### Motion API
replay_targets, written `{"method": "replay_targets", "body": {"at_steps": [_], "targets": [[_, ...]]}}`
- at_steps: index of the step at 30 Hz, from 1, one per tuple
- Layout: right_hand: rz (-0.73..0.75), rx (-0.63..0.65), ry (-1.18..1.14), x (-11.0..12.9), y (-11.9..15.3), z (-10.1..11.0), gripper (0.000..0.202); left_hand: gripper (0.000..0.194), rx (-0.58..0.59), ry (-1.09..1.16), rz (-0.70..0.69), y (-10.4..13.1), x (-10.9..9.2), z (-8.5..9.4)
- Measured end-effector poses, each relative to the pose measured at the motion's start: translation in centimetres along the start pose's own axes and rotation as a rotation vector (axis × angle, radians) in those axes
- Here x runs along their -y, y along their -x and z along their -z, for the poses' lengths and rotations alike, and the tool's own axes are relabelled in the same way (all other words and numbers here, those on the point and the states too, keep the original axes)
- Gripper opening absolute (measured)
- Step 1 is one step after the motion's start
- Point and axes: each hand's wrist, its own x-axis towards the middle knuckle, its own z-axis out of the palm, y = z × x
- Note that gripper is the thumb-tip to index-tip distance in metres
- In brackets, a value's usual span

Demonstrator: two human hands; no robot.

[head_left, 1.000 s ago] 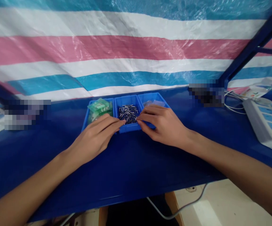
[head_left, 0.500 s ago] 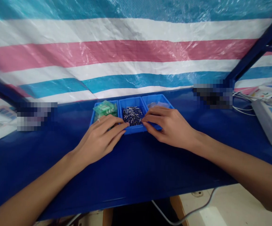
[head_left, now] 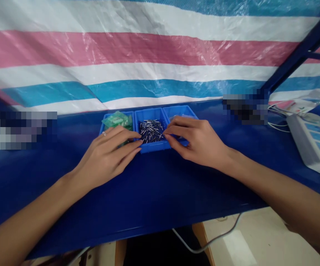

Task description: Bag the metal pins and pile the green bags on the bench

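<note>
**Both hands parked at the little blue trays**

Left hand [head_left: 107,155] lies flat, fingers loosely stretched out, tips touching the front edge of the middle tray [head_left: 152,147]. Right hand [head_left: 197,142] is curled with its fingertips pressed close together at that tray's right corner; can't tell if it's pinching anything. The tray is full of small metal pins [head_left: 150,131]. Green parts [head_left: 117,120] fill the left tray, all on the blue counter [head_left: 160,192]. White power strip [head_left: 312,146] sits far right.

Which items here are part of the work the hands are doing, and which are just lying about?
In use:
left hand
right hand
middle blue plastic bin
small metal pins

Lying about:
left blue bin of green plastic parts
right blue bin
white power strip
striped tarp
</note>
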Motion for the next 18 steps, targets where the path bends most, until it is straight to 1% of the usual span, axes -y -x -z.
{"method": "replay_targets", "body": {"at_steps": [3,5,6,8,10,11,12,14,16,18], "targets": [[0.003,-0.003,-0.003,-0.1,0.1,0.0,0.031,0.015,-0.020,-0.009,0.033,-0.2,-0.2,0.2],[0.009,-0.019,0.006,-0.2,0.2,-0.1,0.030,0.013,-0.089,-0.015,0.116,-0.4,-0.5,0.5],[0.017,-0.034,0.010,-0.4,0.2,-0.1,0.030,0.012,-0.143,-0.018,0.181,-0.5,-0.6,0.7],[0.048,-0.079,0.008,-0.7,0.0,-0.1,0.030,0.014,-0.265,-0.018,0.365,-0.6,-0.5,1.1],[0.090,-0.103,-0.015,-0.9,-0.8,-0.1,0.029,0.016,-0.392,0.047,0.600,-0.3,0.2,1.1],[0.112,-0.094,-0.030,-0.8,-1.6,-0.1,0.027,0.017,-0.447,0.102,0.714,0.0,0.9,1.0],[0.131,-0.068,-0.043,-0.7,-2.6,-0.1,0.025,0.017,-0.514,0.184,0.824,0.4,1.6,0.6],[0.167,0.037,-0.056,0.0,-5.4,-0.1,0.025,0.025,-0.583,0.265,0.945,1.4,3.3,-0.3],[0.176,0.171,-0.029,1.1,-8.7,-0.4,0.021,0.027,-0.615,0.331,1.036,2.3,4.7,-1.5],[0.173,0.300,0.016,2.3,-11.9,-1.1,0.013,0.031,-0.625,0.410,1.104,2.9,5.4,-2.4]]}}
